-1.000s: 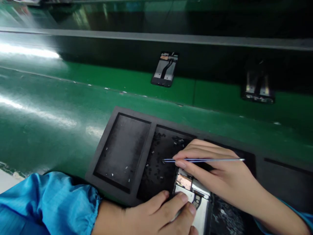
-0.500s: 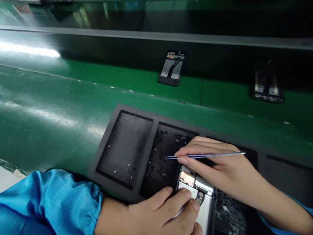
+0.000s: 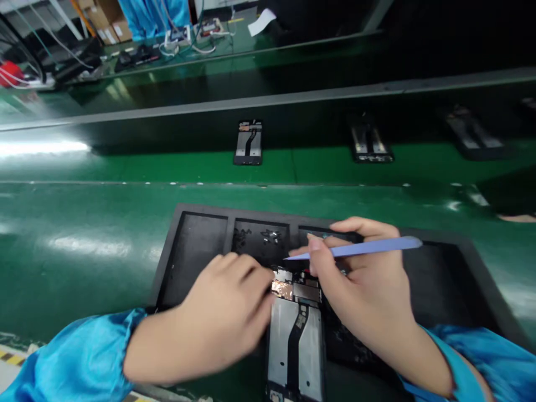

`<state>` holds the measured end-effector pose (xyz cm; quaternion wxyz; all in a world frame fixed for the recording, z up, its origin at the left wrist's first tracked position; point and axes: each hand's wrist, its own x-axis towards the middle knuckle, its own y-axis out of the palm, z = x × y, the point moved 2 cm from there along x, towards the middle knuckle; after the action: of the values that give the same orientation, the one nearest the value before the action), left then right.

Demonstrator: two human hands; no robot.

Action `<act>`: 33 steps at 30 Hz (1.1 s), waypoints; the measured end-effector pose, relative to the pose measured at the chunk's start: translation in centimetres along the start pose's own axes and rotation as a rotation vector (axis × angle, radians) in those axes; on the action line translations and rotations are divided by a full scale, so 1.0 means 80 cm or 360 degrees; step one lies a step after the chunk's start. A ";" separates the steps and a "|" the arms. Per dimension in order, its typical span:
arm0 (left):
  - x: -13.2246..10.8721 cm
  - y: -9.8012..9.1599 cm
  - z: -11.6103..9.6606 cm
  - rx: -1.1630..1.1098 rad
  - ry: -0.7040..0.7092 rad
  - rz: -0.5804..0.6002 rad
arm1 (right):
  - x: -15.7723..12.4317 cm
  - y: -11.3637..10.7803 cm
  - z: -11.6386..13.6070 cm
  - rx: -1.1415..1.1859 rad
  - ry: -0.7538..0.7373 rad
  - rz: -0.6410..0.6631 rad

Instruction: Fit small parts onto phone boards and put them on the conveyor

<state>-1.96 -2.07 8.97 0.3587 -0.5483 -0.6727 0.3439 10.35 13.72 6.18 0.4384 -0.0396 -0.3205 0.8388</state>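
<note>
Left hand (image 3: 224, 304), blurred, fingers curled together at the top left corner of the phone mid-frame (image 3: 295, 340), contact unclear. Mid-frame lies lengthwise in a black foam tray (image 3: 196, 215) at the near edge of the green workbench (image 3: 84, 245), its lower end past the tray's near side, with copper foil (image 3: 281, 289) near its top. Right hand (image 3: 368, 279) pinches a blue plastic spudger (image 3: 368, 248) between thumb and fingers, tip just above the foil. 3 more phone frames (image 3: 248, 144) lie along the bench's far side.
</note>
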 end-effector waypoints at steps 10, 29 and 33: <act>0.035 0.016 0.047 -0.0219 0.0240 0.0047 | -0.009 0.012 -0.005 0.0014 0.0082 0.0004; 0.032 0.019 0.042 0.0286 0.0731 -0.0054 | 0.007 -0.001 -0.003 0.0201 0.0167 0.0100; 0.034 0.019 0.041 0.0346 0.0752 -0.0021 | 0.014 -0.010 -0.012 0.0345 0.0318 0.0182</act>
<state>-4.47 0.61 6.31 0.5649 -0.5671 -0.5329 0.2744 10.55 15.35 6.11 0.4214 -0.0936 -0.1799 0.8839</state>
